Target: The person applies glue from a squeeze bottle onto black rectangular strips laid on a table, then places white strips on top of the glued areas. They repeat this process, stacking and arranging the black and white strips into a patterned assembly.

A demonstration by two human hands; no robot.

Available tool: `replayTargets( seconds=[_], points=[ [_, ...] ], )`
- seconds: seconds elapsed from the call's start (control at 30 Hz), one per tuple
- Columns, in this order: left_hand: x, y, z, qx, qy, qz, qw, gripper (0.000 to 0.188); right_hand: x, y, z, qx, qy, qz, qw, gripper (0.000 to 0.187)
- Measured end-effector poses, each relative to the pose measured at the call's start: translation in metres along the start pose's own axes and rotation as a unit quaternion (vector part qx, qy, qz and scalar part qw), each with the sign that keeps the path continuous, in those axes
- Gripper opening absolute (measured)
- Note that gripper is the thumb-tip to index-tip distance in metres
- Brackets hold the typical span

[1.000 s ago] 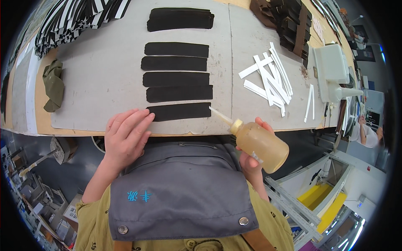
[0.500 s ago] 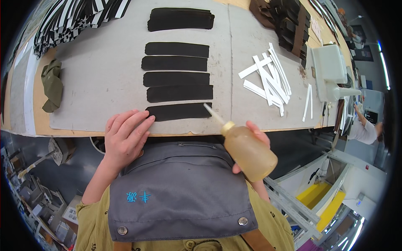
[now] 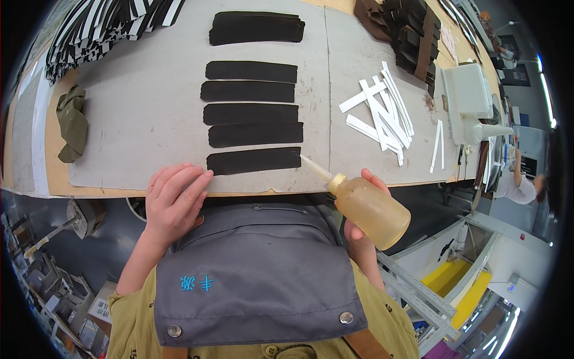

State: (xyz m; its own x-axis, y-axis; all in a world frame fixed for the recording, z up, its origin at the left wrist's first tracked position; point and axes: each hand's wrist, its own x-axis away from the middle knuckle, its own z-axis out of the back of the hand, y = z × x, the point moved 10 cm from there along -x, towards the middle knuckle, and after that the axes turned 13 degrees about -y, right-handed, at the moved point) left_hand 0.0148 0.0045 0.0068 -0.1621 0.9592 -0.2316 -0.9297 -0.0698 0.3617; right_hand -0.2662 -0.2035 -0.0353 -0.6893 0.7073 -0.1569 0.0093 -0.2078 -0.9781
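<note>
My right hand [image 3: 365,206] is closed round a squeeze bottle [image 3: 373,212] of cloudy amber liquid. The bottle's thin pale nozzle points up and left, its tip by the right end of the nearest black strip [image 3: 254,160]. My left hand [image 3: 177,197] lies with fingers stretched out, its fingertips at or beside that strip's left end. Beyond it, several more black strips [image 3: 256,134] are laid crosswise in a column on the grey work mat [image 3: 137,125]. Farthest off sits a stack of black strips [image 3: 256,29].
Narrow white strips [image 3: 382,113] lie in a loose pile right of the column. A brown and black bundle [image 3: 412,36] and a white plastic container [image 3: 469,90] stand farther right. At left are a crumpled olive cloth [image 3: 72,125] and black-and-white strips [image 3: 107,36]. Another person [image 3: 517,182] is at far right.
The bottle has moved right and tilted further over, its nozzle tip shifting from above the nearest black strip to its right end. My left hand has slid slightly left.
</note>
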Motion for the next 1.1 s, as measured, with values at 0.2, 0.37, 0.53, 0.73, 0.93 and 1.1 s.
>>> replayTargets(
  seconds=[0.2, 0.37, 0.53, 0.73, 0.93, 1.1],
  points=[
    [0.0, 0.001, -0.001, -0.015, -0.011, -0.001, 1.0, 0.036, -0.006, -0.018, -0.007, 0.111, -0.019, 0.057, 0.992, 0.116],
    [0.0, 0.001, -0.002, -0.014, -0.005, -0.002, 1.0, 0.036, -0.011, -0.025, -0.018, 0.092, -0.052, 0.069, 0.992, 0.114],
    [0.002, -0.001, -0.004, -0.001, -0.013, -0.005, 1.0, 0.034, -0.017, -0.025, -0.03, 0.072, -0.08, 0.088, 0.99, 0.113],
    [0.002, -0.001, -0.003, 0.0, 0.0, -0.008, 1.0, 0.037, -0.028, -0.031, -0.051, 0.049, -0.129, 0.097, 0.986, 0.11],
    [0.001, -0.002, -0.002, 0.004, 0.012, -0.012, 1.0, 0.039, -0.036, -0.032, -0.074, 0.015, -0.176, 0.089, 0.98, 0.106],
    [0.002, -0.003, -0.001, 0.005, 0.02, -0.008, 1.0, 0.04, -0.046, -0.034, -0.096, -0.008, -0.221, 0.112, 0.969, 0.103]
  ],
)
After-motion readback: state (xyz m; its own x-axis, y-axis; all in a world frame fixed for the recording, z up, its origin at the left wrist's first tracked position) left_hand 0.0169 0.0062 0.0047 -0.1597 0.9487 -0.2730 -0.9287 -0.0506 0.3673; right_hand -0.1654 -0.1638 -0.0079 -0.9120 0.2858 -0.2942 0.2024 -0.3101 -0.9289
